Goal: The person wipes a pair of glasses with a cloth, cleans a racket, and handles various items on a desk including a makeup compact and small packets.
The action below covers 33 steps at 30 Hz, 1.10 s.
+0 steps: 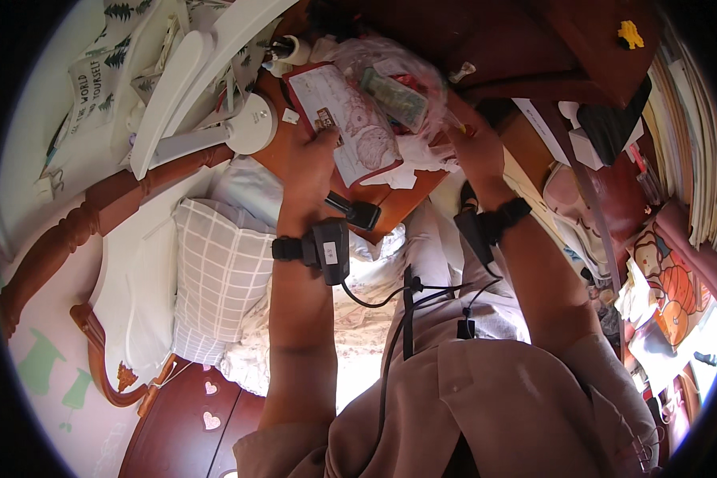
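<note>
My left hand (312, 163) is closed, with a small brown patterned packet (325, 119) pinched at its fingertips. It is over the left part of a red-edged notebook or folder (331, 88) with a white drawn-on sheet. My right hand (479, 159) is closed at the right edge of a crumpled clear plastic bag (426, 68); part of its grip is hidden. A flat greenish packet (394, 99) lies on the bag, with red bits beneath. White crumpled paper (422, 155) hangs between the hands, by the table edge.
A white lamp base (253, 123) and a pen cup (291, 52) stand at the left of the wooden table (410, 203). A checked pillow (219, 275) lies on the bed below. Cables run from the black wrist devices (331, 251). Stacked papers (693, 143) are at right.
</note>
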Available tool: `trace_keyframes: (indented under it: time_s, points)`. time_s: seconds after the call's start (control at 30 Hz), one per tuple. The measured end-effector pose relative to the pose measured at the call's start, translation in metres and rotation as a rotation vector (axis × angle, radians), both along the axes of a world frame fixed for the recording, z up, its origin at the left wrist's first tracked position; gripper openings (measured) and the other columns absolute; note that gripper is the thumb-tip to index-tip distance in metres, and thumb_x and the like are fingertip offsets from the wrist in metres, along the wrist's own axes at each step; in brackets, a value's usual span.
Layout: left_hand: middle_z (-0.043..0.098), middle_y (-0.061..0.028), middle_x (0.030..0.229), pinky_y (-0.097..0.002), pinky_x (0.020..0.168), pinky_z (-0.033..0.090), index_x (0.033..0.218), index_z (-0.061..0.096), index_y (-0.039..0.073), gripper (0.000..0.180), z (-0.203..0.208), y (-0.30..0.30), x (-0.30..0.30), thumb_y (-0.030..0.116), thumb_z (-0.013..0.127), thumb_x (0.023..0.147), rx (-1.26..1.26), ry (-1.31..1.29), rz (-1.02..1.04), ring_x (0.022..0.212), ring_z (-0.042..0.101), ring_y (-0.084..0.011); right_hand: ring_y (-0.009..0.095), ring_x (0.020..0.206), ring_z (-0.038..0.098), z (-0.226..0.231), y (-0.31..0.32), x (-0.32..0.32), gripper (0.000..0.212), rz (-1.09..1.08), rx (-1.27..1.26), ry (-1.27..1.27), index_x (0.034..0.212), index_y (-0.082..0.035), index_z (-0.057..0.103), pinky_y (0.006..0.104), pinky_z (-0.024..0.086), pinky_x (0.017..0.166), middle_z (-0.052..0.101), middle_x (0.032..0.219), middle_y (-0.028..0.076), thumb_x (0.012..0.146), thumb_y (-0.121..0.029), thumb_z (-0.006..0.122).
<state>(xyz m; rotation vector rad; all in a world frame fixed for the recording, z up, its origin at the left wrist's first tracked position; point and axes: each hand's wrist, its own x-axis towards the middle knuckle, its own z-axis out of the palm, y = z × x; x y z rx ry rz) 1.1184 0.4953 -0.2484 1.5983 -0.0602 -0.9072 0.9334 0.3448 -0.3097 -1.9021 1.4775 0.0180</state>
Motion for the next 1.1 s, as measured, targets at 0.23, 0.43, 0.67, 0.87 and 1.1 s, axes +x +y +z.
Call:
trace_keyframes:
  time_s: [0.23, 0.43, 0.67, 0.87, 1.1]
  points:
    - [0.060, -0.0055, 0.098, -0.0281, 0.076, 0.044, 0.114, 0.052, -0.002, 0.031, 0.003, 0.007, 0.003, 0.003, 0.051, 0.083, 0.022, -0.093, -0.051, 0.084, 0.056, -0.0151, 0.016, 0.064, 0.063, 0.028, -0.012, 0.011, 0.023, -0.146, 0.140, -0.401, 0.087, -0.004, 0.067, 0.0273, 0.047, 0.058, 0.064, 0.070, 0.011, 0.077, -0.026, 0.069]
    - [0.057, -0.0117, 0.108, -0.0316, 0.079, 0.049, 0.121, 0.047, -0.001, 0.039, 0.012, 0.019, 0.012, 0.000, 0.049, 0.082, -0.017, 0.018, 0.055, 0.096, 0.057, -0.0202, 0.016, 0.059, 0.060, 0.093, 0.050, 0.040, 0.011, 0.400, -0.038, -0.619, 0.087, -0.008, 0.065, 0.0254, 0.046, 0.053, 0.064, 0.074, 0.009, 0.077, -0.013, 0.065]
    - [0.055, -0.0101, 0.111, -0.0307, 0.080, 0.048, 0.124, 0.044, -0.001, 0.042, 0.015, 0.025, 0.001, -0.001, 0.045, 0.082, -0.001, 0.051, 0.090, 0.097, 0.057, -0.0202, 0.027, 0.057, 0.058, 0.095, 0.084, 0.052, 0.006, 0.628, -0.045, -0.562, 0.074, -0.010, 0.057, 0.0356, 0.044, 0.050, 0.057, 0.063, 0.007, 0.075, -0.013, 0.062]
    - [0.056, -0.0080, 0.108, -0.0324, 0.081, 0.047, 0.120, 0.047, 0.004, 0.040, 0.022, 0.020, -0.010, -0.001, 0.050, 0.080, -0.009, 0.083, 0.206, 0.094, 0.056, -0.0204, 0.026, 0.055, 0.057, 0.098, 0.073, 0.044, 0.008, 0.611, -0.021, -0.610, 0.073, -0.009, 0.057, 0.0330, 0.044, 0.049, 0.056, 0.062, 0.008, 0.076, -0.013, 0.062]
    - [0.059, -0.0081, 0.105, -0.0288, 0.078, 0.049, 0.123, 0.047, 0.002, 0.038, 0.030, -0.008, -0.017, -0.001, 0.043, 0.085, -0.111, 0.073, 0.237, 0.091, 0.059, -0.0183, 0.016, 0.059, 0.061, 0.108, 0.042, 0.037, 0.009, 0.392, -0.038, -0.626, 0.087, -0.004, 0.065, 0.0249, 0.046, 0.053, 0.062, 0.071, 0.011, 0.078, -0.005, 0.064]
